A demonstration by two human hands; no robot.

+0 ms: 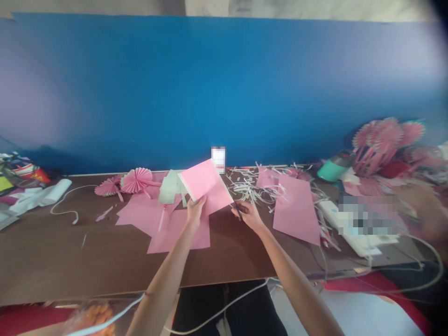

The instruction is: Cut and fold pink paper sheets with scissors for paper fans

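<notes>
My left hand point(196, 211) grips the lower left edge of a pink paper sheet point(207, 185) that has pale strips along two sides. The sheet is held up, tilted, above the table. At its lower right corner, my right hand point(249, 215) is closed round a pair of dark scissors point(238, 211); the blades meet the pale edge. Beneath and left of the sheet lie flat pink papers point(182, 235) and pale green paper pieces point(170, 187). Right of my right hand rests another pink sheet point(297, 210).
Thin paper offcuts point(247, 184) are heaped behind my right hand. Folded pink paper fans point(136, 180) lie at the left, more fans point(388, 140) at the far right. A teal container point(331, 170), a white power strip point(345, 228) and cables sit at the right. A blue panel point(210, 84) rises behind.
</notes>
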